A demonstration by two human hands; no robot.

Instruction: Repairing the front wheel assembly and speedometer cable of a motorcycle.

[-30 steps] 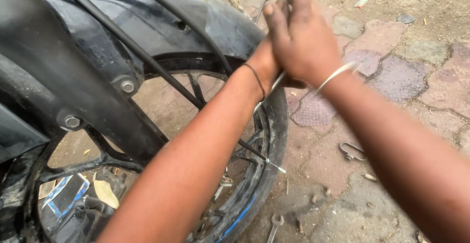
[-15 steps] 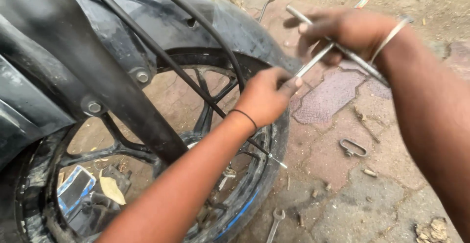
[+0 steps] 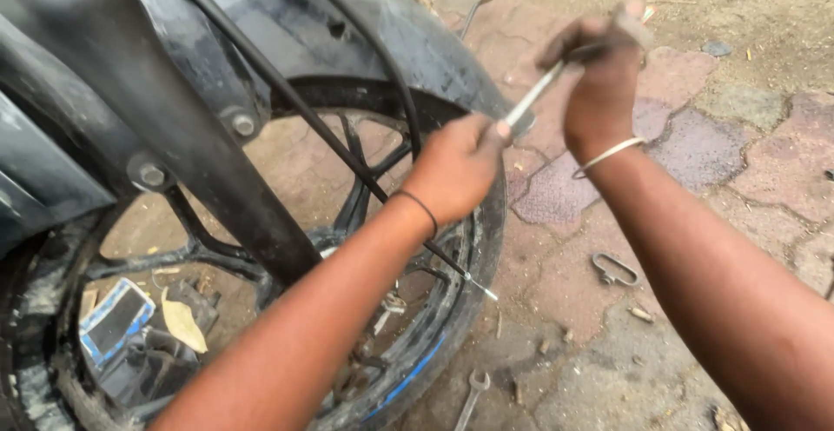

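Gripping a thin metal rod (image 3: 543,90), two bare hands work right beside the tyre of a motorcycle wheel (image 3: 486,222). The right hand (image 3: 604,83) is closed in a fist around the upper end of the rod, raised a little above and beyond the wheel's outer edge, with a thin silver bangle (image 3: 608,155) on its wrist. The left hand (image 3: 456,166) is curled shut at the rod's lower end, thumb and fingertips pinching it just where it meets the top of the tyre; a dark thread band (image 3: 421,209) circles that wrist. The rod slopes from the right hand down to the left hand, so it lies just outside the wheel's upper rim.

Both forearms reach in from the lower edge of the view, the left one crossing in front of the wheel's black spokes. A black mudguard (image 3: 261,14) arches over the wheel, and a black fork leg (image 3: 174,162) runs down across it, with thin black cables (image 3: 347,149) crossing the spokes.

On the paved ground (image 3: 712,170) beyond the wheel lies a small metal loop (image 3: 615,269). A small spanner (image 3: 471,396) lies below the wheel's lower edge. Scraps of paper and packaging (image 3: 117,322) show through the wheel's spokes.
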